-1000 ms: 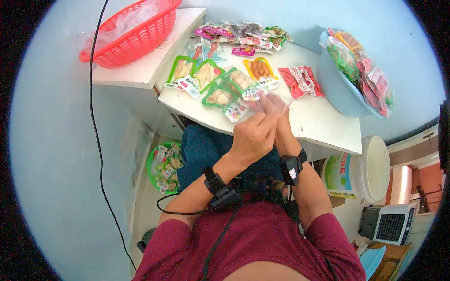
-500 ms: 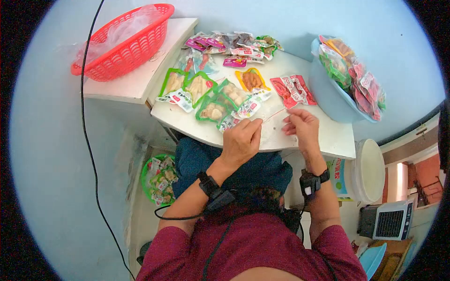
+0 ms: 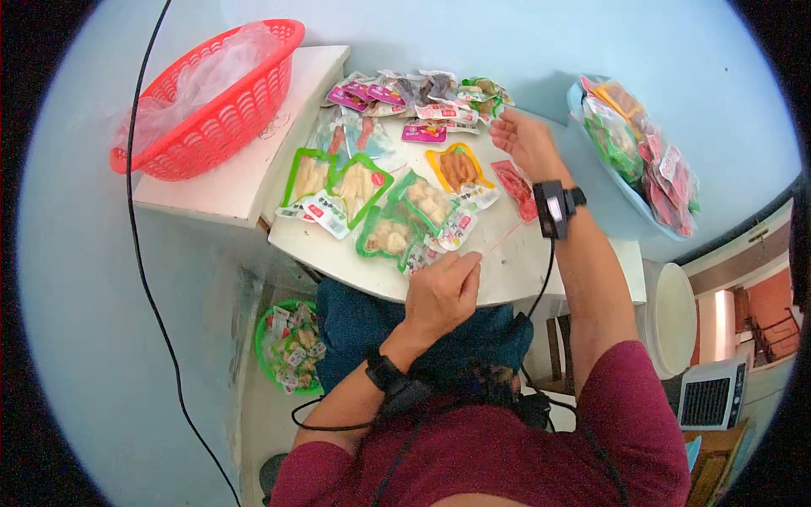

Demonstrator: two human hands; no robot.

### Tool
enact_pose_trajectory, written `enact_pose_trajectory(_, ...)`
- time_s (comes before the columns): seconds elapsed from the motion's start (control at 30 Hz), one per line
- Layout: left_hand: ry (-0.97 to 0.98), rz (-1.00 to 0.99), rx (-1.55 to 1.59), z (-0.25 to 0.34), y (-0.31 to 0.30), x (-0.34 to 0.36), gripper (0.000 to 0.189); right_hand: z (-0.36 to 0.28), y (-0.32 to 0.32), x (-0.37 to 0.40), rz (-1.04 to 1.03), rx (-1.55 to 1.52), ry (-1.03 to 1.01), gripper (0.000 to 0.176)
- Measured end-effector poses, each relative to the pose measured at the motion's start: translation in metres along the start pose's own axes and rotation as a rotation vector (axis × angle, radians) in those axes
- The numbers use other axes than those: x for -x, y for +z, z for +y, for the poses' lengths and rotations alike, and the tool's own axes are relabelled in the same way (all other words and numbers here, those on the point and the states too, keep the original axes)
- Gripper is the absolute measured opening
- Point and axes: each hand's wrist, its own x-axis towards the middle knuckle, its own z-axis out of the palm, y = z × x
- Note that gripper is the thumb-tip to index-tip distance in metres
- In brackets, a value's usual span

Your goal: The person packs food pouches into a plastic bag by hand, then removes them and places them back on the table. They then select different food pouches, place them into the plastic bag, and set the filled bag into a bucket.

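My left hand [image 3: 441, 291] is closed in a pinch at the table's front edge, on a clear plastic bag [image 3: 486, 264] that is hard to make out, with a thin red line along its rim. My right hand [image 3: 522, 142] reaches toward the back of the table, fingers apart, holding nothing visible. It is beside a pile of small snack packets [image 3: 435, 95] and above the red packets [image 3: 516, 191]. Left of centre lie green-edged packets [image 3: 358, 188] and, nearer me, green packets with round pale pieces [image 3: 395, 232]. A yellow-edged packet [image 3: 459, 167] lies behind them.
A red basket [image 3: 221, 127] with clear plastic bags stands on the white side surface [image 3: 245, 190] at left. At right, a blue tub [image 3: 608, 182] holds packets. Below are a green basket [image 3: 265, 359] of packets and a white bucket [image 3: 672, 321]. A black cable hangs at left.
My right hand has moved from the front of the table up to the back, over the red packets. My left hand stays near the front edge, slightly lower in view. The camera view has shifted slightly.
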Motion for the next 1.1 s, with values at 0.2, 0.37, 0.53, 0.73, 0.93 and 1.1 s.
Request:
enact_pose_trajectory(0.2, 0.031, -0.007, -0.034, 0.005, -0.005, -0.002, 0.011, 0.005, 0.023, -0.066, 0.103, -0.077, 0.118, 0.045)
enact_pose_trajectory(0.37, 0.036, 0.008, -0.003, 0.003, -0.003, 0.0, 0.013, 0.012, 0.017, -0.103, 0.07, 0.179, 0.17, 0.038)
enact_pose_trajectory(0.53, 0.057, 0.003, -0.023, 0.002, -0.003, -0.001, 0.013, 0.032, 0.003, -0.148, 0.175, 0.4, 0.136, 0.013)
enact_pose_trajectory(0.73, 0.086, 0.024, -0.07, 0.002, -0.001, 0.0, 0.011, 0.02, 0.009, -0.087, 0.258, 0.04, 0.135, 0.008)
enact_pose_trajectory(0.93, 0.068, 0.036, -0.06, 0.001, 0.001, 0.002, 0.011, 0.006, 0.006, 0.004, 0.216, 0.009, -0.043, 0.013)
enact_pose_trajectory(1.1, 0.087, 0.051, -0.053, -0.001, 0.003, 0.004, 0.011, 0.034, -0.055, 0.017, 0.193, 0.35, -0.326, 0.009)
